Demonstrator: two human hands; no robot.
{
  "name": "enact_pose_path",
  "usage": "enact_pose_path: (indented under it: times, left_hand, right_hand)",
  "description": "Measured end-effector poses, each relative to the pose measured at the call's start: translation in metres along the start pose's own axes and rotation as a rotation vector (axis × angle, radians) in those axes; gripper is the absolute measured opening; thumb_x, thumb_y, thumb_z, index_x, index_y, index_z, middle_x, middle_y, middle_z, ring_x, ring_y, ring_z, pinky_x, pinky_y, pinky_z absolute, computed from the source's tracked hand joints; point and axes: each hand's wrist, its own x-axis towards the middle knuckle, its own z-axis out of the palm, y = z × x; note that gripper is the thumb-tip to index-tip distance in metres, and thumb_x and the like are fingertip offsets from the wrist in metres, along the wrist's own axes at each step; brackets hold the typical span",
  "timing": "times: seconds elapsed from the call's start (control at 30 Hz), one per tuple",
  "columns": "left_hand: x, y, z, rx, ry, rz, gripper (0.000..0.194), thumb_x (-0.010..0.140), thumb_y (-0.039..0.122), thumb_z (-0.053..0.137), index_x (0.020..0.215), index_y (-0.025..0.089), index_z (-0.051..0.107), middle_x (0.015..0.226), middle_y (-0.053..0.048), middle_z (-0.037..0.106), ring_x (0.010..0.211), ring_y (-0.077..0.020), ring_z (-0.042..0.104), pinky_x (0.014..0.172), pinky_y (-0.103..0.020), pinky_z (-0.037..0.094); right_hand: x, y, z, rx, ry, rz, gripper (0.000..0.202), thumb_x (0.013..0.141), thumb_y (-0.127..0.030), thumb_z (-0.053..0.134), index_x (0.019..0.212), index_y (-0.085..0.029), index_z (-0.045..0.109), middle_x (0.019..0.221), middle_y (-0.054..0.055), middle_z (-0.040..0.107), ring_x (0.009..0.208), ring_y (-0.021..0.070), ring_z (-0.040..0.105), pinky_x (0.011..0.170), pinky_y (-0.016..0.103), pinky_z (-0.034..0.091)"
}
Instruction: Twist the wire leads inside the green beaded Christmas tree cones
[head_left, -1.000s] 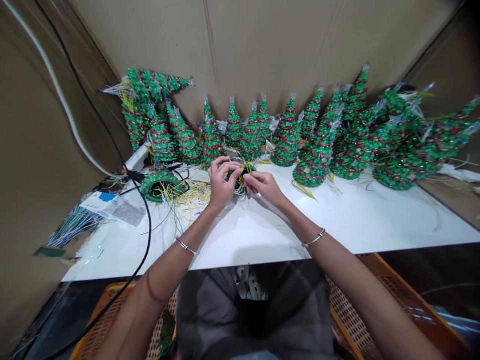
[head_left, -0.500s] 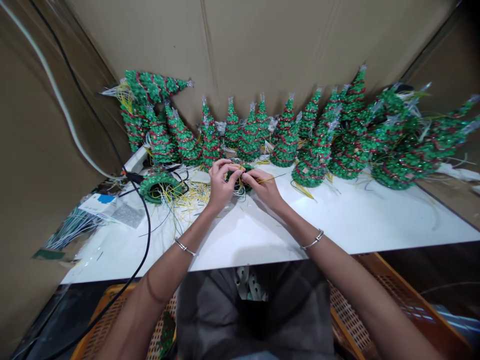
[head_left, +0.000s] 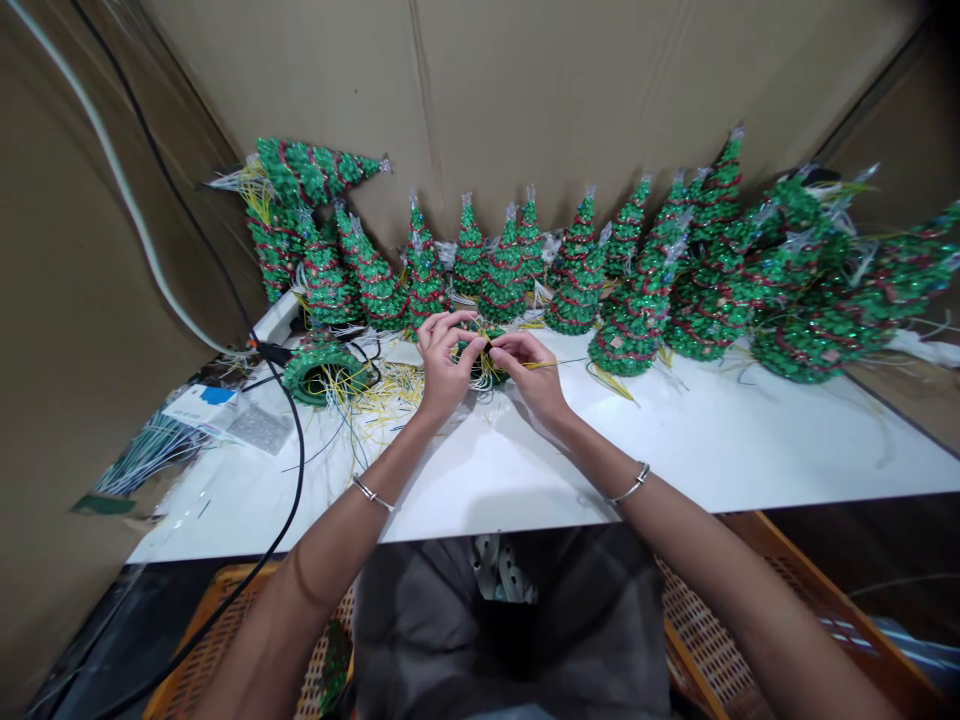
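Note:
My left hand (head_left: 448, 362) is closed in a pinch on thin wires (head_left: 486, 372), its thumb and fingertips close to those of my right hand. Between the fingertips sits a small black piece, too small to make out. My right hand (head_left: 531, 368) pinches yellow wires too, and a dark wire end (head_left: 574, 361) sticks out to its right. Under the hands lies a green tinsel Christmas tree (head_left: 491, 340), mostly hidden by them, with white and yellow wires spilling from it. Left of my left hand is another tree on its side (head_left: 324, 372), its hollow base facing me.
Several small decorated trees (head_left: 504, 275) stand along the back of the white table (head_left: 465, 480), with more at the right. Cut wire pieces (head_left: 394, 390) litter the left middle. A black cable (head_left: 298, 470) hangs across the left side. Orange crates (head_left: 217, 620) sit below.
My right hand has shifted slightly, its fingers now more curled, and the black piece between the fingertips shows more clearly. The whole view has shifted a little; the left hand keeps its pinch.

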Motion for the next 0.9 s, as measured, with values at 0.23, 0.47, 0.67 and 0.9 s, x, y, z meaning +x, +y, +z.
enact_pose_path:
  times: [0.23, 0.47, 0.67, 0.9]
  left_hand:
    - [-0.0017, -0.0001, 0.0013, -0.049, -0.012, -0.066, 0.016, 0.088, 0.037, 0.064, 0.076, 0.026, 0.065, 0.118, -0.002, 0.068, 0.123, -0.0254, 0.045, 0.112, -0.052, 0.030]
    - [-0.0024, 0.0003, 0.0024, -0.071, -0.017, -0.083, 0.015, 0.088, 0.033, 0.063, 0.075, 0.026, 0.064, 0.117, -0.002, 0.068, 0.123, -0.0251, 0.047, 0.111, -0.052, 0.032]
    - [-0.0019, -0.0002, 0.0028, -0.061, -0.028, -0.090, 0.014, 0.088, 0.029, 0.063, 0.075, 0.025, 0.064, 0.116, -0.002, 0.068, 0.123, -0.0244, 0.048, 0.111, -0.052, 0.032]
    - [-0.0020, -0.0021, 0.0035, -0.084, -0.025, -0.098, 0.014, 0.089, 0.031, 0.063, 0.076, 0.026, 0.066, 0.115, -0.002, 0.069, 0.123, -0.0245, 0.048, 0.111, -0.052, 0.033]
  right_hand:
    - [-0.0052, 0.0001, -0.0009, -0.140, -0.039, -0.067, 0.021, 0.087, -0.040, 0.064, 0.093, -0.020, 0.069, 0.083, 0.002, 0.066, 0.074, 0.0146, 0.058, 0.070, 0.029, 0.046]
    - [-0.0068, -0.0009, -0.0026, -0.256, -0.081, -0.141, 0.021, 0.089, -0.037, 0.061, 0.093, -0.019, 0.071, 0.090, 0.004, 0.070, 0.079, 0.0166, 0.061, 0.072, 0.030, 0.047]
    - [-0.0063, 0.0013, -0.0034, -0.276, -0.092, -0.167, 0.021, 0.090, -0.036, 0.060, 0.095, -0.020, 0.072, 0.091, 0.004, 0.070, 0.080, 0.0168, 0.061, 0.074, 0.031, 0.048]
    - [-0.0056, 0.0004, -0.0039, -0.288, -0.102, -0.182, 0.019, 0.090, -0.033, 0.059, 0.094, -0.019, 0.072, 0.090, 0.005, 0.070, 0.080, 0.0171, 0.062, 0.073, 0.031, 0.048]
